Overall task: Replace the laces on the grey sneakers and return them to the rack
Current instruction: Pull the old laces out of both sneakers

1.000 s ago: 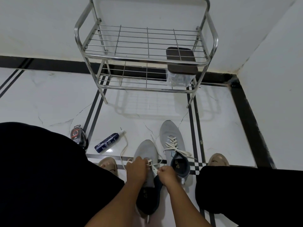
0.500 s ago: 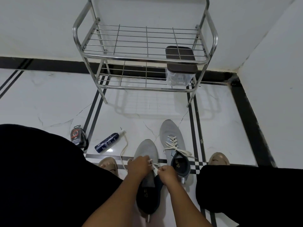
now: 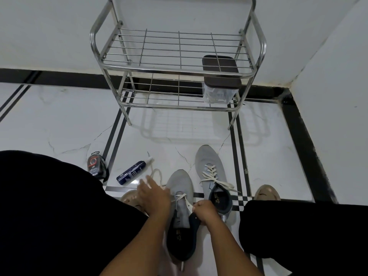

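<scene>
Grey sneaker (image 3: 180, 188) half-laced: right hand (image 3: 206, 213) pinches the lace (image 3: 187, 200); left hand (image 3: 153, 196), fingers extended, reaches for its loose end. Slackened pinch risks unthreading.

Both bare forearms reach forward and down between the knees, which are clad in black. The left hand (image 3: 152, 196) is stretched out to the left, fingers nearly straight and blurred, palm down. The right hand (image 3: 206, 213) is curled into a tight grip, knuckles up, fingertips pinching at its front. The wrists are well apart
</scene>
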Available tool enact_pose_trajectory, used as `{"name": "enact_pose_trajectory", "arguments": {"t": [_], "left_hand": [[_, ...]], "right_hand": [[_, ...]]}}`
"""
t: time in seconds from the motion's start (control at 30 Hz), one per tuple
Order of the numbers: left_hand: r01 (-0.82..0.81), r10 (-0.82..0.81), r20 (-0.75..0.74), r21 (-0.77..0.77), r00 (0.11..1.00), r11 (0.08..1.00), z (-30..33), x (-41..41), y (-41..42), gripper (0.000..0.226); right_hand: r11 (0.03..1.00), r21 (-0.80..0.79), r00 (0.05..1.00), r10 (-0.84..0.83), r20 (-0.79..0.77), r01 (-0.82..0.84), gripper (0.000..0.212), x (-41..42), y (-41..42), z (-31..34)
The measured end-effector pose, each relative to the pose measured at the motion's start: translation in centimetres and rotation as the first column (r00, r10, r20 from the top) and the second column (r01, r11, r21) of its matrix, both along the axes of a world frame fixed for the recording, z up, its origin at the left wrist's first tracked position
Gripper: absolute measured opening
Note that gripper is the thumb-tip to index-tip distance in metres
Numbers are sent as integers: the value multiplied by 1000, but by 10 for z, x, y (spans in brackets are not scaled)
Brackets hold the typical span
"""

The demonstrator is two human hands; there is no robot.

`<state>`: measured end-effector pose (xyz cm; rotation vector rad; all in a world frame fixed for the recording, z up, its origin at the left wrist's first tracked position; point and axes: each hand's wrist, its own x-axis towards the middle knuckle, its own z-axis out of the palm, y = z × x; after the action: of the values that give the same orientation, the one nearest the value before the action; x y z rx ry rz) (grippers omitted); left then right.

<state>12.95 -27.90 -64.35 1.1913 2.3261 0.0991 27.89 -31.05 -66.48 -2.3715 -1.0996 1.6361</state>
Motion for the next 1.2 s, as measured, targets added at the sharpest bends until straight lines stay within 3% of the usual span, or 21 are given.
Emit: {"name": "enact_pose_trajectory", "arguments": {"t": [0.03,0.1,0.2,0.3,0.37,0.43,0.5,0.57,0.67,0.73,0.77,0.8,0.87,0.93,1.0,1.13,1.2], "left_hand": [[150,-153,-113,-31,982,988,4,7,-7,70],[262,-279,-109,-152,954,953,4,15,-18,44],[185,-162,127,-205,979,961,-6,16,-24,29],[151,-126,129,-212,984,965,-4,11,-21,28],[156,-125,139,-244,982,957,-9,7,-19,29],[158,-117,168,-254,979,954,-13,4,-18,31],[154,-101,208,-259,973,954,-16,0,-16,33],[145,-80,235,-272,969,951,-18,-2,-14,37],[136,-61,261,-279,963,951,-21,-4,-13,34],[110,-28,280,-281,960,953,-24,-7,-17,29],[86,2,292,-288,957,954,-26,-9,-20,28],[61,32,292,-303,956,951,-28,-11,-22,29],[40,60,291,-326,955,944,-31,-13,-24,30],[53,46,272,-347,961,936,-29,-11,-22,32],[79,-1,211,-362,977,929,-25,-8,-19,38],[106,-29,192,-403,981,909,-23,-7,-17,41],[112,-34,197,-400,980,910,-25,-8,-16,41]], "right_hand": [[999,-3,999,39,-8,-39,23,2,2,1],[997,-4,997,73,-34,-74,22,3,5,4],[998,-58,994,-8,-110,1,11,5,3,8],[997,-78,994,2,-107,-11,17,7,3,13],[976,-34,976,216,5,-216,11,4,5,22],[894,30,882,435,180,-447,16,-5,8,30],[825,143,822,496,281,-547,37,-17,9,32],[755,216,776,545,318,-619,46,-28,7,30],[661,180,671,637,378,-729,40,-33,5,19],[609,180,624,677,389,-773,16,-31,7,14],[617,193,640,678,363,-763,15,-28,10,19],[632,220,665,658,353,-743,27,-19,14,22],[834,272,876,436,207,-479,41,-3,17,21],[907,215,929,332,161,-361,44,1,20,21],[859,168,847,411,336,-483,31,-11,19,17],[684,139,661,602,448,-716,24,-37,10,26],[658,121,626,620,473,-743,19,-41,4,26]]}}
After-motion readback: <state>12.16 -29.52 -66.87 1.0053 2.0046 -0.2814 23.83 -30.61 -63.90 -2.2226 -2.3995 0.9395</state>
